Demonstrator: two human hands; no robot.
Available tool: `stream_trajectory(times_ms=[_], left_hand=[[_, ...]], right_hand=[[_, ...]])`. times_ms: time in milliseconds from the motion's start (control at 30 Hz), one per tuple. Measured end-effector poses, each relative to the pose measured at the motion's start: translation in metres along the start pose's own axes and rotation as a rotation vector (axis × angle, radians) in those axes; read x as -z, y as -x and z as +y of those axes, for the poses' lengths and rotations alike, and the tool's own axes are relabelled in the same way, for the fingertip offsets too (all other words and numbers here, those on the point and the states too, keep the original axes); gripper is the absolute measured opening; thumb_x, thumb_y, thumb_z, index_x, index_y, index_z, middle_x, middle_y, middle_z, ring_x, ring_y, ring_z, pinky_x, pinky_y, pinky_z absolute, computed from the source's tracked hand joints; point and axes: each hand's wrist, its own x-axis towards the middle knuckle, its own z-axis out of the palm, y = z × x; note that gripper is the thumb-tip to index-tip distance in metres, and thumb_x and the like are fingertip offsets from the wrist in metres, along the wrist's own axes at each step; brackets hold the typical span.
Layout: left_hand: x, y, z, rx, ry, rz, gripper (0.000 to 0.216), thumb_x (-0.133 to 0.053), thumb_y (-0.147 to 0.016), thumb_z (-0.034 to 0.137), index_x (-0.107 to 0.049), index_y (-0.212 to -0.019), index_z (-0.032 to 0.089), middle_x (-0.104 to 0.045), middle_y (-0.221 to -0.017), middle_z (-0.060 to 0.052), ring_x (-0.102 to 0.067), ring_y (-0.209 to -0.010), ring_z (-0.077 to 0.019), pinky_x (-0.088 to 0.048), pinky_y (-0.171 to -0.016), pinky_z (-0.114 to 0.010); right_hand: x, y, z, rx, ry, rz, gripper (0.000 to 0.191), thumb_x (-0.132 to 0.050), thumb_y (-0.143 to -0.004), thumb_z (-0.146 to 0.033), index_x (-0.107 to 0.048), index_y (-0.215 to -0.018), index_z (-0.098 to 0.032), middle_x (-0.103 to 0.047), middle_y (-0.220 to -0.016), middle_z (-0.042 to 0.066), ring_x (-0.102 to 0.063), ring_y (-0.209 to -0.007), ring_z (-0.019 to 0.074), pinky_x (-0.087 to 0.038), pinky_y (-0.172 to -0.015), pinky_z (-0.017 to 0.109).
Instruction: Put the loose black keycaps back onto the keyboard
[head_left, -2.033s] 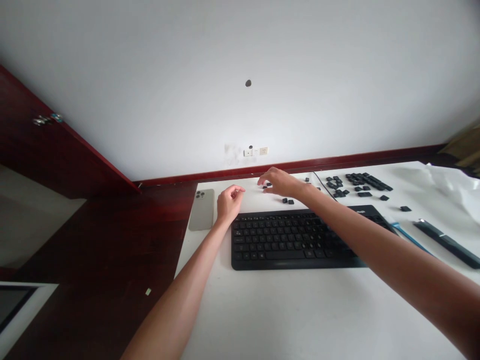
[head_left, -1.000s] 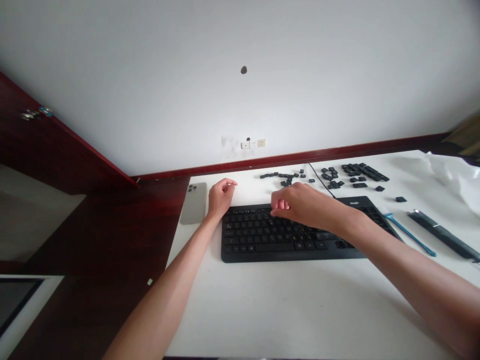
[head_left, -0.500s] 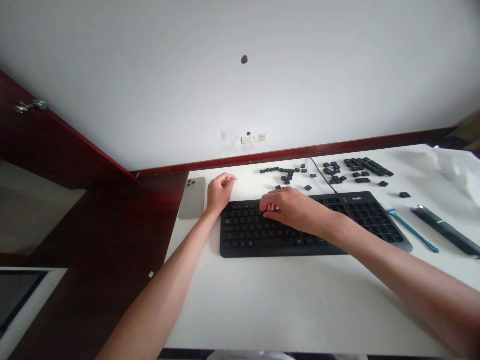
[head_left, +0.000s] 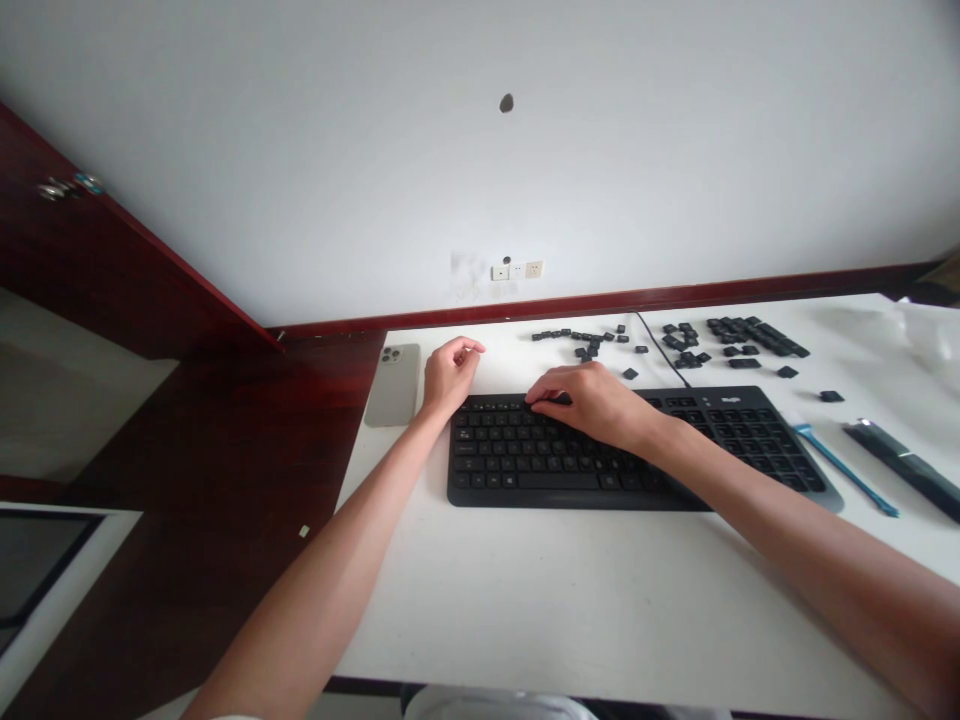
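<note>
One careful touch on the top rows

And it's the right hand (head_left: 585,402) doing the close work: thumb and fingers drawn near one another, tips down at the upper rows of the black keyboard (head_left: 555,464), left of its middle. Is anything pinched in there? Can't tell from this angle! Across the way, the left hand (head_left: 448,380) is loosely curled, fingers not closed up, nothing seen in it, between the pale phone (head_left: 391,395) and the keyboard's far left corner.

The keyboard lies flat on the white counter (head_left: 540,590), its number block (head_left: 772,445) looking largely bare of caps. Behind it, loose keycaps (head_left: 745,364) everywhere, some in a broken line, more clustered right of the cable (head_left: 664,352). The blue tool (head_left: 847,470) lies just beside the right end, untouched.

So the step in hand, I'd judge, is seating or feeling out a single key. Delicate stuff! The next move calls for a fingertip squarely over that key, a straight, even press, and the neighbours left alone.
</note>
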Motion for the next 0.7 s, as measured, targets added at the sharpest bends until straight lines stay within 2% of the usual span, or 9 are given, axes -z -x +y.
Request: stream_trajectory(times_ms=[467,700], left_hand=[[0.001,0.001,0.004,-0.005,-0.013,0.001,0.019,-0.057,-0.086,0.024,-0.076,-0.089,0.02,-0.053,-0.059,0.003,-0.047,-0.058,-0.014,-0.033,-0.058,-0.025],[0.0,0.001,0.002,-0.006,-0.048,-0.001,0.02,-0.056,-0.085,0.024,-0.076,-0.09,0.021,-0.055,-0.06,0.003,-0.048,-0.057,-0.0136,-0.033,-0.058,-0.025]], right_hand=[[-0.001,0.002,-0.004,0.155,0.162,-0.039,0.021,-0.057,-0.1,-0.014,-0.076,-0.094,-0.019,-0.077,-0.094,0.006,-0.069,-0.087,0.0215,-0.05,-0.079,0.033],[-0.001,0.008,-0.023,0.126,0.415,-0.113,0.026,-0.053,-0.1,-0.008,-0.073,-0.087,-0.017,-0.071,-0.085,0.007,-0.064,-0.083,0.0223,-0.04,-0.067,0.033]])
